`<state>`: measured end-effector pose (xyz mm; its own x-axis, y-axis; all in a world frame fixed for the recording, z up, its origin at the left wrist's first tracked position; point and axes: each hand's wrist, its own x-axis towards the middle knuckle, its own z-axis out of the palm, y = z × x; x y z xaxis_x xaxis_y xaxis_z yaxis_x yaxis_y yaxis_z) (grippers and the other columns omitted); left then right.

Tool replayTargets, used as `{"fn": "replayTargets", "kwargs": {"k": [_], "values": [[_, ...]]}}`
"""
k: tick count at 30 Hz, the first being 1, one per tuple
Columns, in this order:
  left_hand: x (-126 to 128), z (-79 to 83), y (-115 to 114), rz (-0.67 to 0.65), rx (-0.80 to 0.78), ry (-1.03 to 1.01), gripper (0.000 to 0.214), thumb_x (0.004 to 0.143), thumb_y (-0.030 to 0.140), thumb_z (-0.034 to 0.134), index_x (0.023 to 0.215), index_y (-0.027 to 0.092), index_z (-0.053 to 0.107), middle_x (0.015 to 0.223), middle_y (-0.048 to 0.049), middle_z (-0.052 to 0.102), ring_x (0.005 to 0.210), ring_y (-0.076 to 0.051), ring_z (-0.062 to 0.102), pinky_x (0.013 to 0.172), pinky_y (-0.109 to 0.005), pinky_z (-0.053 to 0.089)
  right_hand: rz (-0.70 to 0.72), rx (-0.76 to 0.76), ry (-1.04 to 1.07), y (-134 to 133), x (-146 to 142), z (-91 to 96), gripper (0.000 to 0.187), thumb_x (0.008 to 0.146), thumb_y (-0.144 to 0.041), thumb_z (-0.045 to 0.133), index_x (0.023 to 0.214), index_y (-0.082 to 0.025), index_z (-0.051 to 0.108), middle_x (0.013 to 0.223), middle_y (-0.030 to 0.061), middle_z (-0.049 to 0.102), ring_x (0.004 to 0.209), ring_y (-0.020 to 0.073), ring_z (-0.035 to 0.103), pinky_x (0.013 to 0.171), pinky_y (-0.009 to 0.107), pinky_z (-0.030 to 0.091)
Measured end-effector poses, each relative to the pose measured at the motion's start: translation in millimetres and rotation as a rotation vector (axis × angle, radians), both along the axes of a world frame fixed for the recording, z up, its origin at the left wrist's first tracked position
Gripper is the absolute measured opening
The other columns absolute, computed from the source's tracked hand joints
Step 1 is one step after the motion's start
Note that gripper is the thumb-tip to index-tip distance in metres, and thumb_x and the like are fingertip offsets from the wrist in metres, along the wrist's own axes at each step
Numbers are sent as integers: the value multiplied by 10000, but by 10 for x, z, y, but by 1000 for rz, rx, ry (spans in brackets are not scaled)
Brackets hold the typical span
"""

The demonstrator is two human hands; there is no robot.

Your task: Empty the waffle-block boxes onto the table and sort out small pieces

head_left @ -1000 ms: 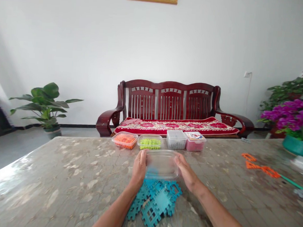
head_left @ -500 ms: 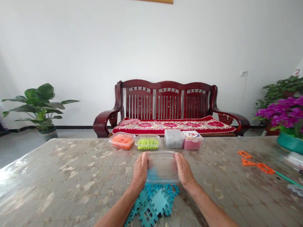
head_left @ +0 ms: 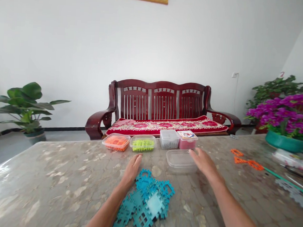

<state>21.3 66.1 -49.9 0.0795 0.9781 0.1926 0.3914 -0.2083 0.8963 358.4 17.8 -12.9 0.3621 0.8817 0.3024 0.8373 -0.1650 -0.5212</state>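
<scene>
Two flat hands, clear container between

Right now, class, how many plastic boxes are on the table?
5. Four stand in a row at the far edge of the table: orange box, green box, grey box, pink box. The empty box sits nearer, by the right hand. None looks hidden.
</scene>
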Motion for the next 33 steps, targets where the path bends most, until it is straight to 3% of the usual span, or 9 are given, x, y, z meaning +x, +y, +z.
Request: {"fn": "replayTargets", "kwargs": {"k": [4,7,10,15,19,22,26,30,33], "values": [[-46,-43,-25,-85,-55,1,524,869,527,401,1121,176,696,1247,-116,699,1221,-279,603,1091,-434,422,311,105,-318,-105,-505,-13,508,918,-431,529,1378,-217,563,1444,108,553,1361,300,448,1145,468,311],[-69,27,-82,-158,-105,-62,558,880,568,401,1164,188,695,1249,-112,701,1208,-284,616,1071,-440,445,414,83,-407,-161,-862,-154,513,916,-389,562,1416,-282,524,1517,74,479,1430,329,344,1163,548,239],[-62,214,-182,-265,-85,-9,547,876,587,440,1198,224,692,1310,-92,672,1256,-285,583,1119,-452,397,385,40,-426,-178,-932,-290,476,932,-260,509,1404,-315,527,1501,64,501,1386,318,406,1130,576,269],[109,559,-525,-557,-53,358,657,837,601,551,1415,288,536,1509,-72,498,1455,-312,341,1195,-501,256,217,-12,-446,-181,-595,-290,475,907,-149,451,1342,-284,584,1454,106,538,1329,329,460,1085,583,306],[310,537,-845,-734,2,691,987,663,698,703,1517,330,373,1609,-120,324,1499,-411,181,1185,-640,122,18,-40,-501,-207,-315,-251,465,892,-104,429,1290,-247,620,1401,138,571,1283,348,492,1074,595,294],[395,414,-962,-772,86,809,953,666,709,686,1497,334,408,1567,-150,383,1472,-439,240,1161,-688,108,-42,42,-536,-213,-310,-267,430,886,-127,451,1274,-184,626,1398,180,563,1327,378,439,1087,627,264],[345,387,-903,-722,132,898,785,727,638,680,1441,379,480,1525,-130,446,1452,-454,275,1132,-720,147,203,223,-509,-190,-603,-325,424,882,-142,477,1269,-215,635,1438,116,548,1392,323,377,1166,570,209],[141,497,-761,-668,7,1022,843,701,543,753,1469,401,435,1602,-144,327,1476,-486,178,1086,-786,106,418,262,-430,-156,-884,-452,400,870,-133,495,1218,-224,668,1392,88,592,1359,278,434,1169,503,283],[-59,580,-652,-674,-126,1042,939,622,495,827,1467,428,423,1647,-122,224,1487,-479,133,1072,-792,131,462,241,-341,-114,-915,-578,354,860,-127,491,1121,-226,709,1319,93,639,1293,271,508,1120,486,374]]}}
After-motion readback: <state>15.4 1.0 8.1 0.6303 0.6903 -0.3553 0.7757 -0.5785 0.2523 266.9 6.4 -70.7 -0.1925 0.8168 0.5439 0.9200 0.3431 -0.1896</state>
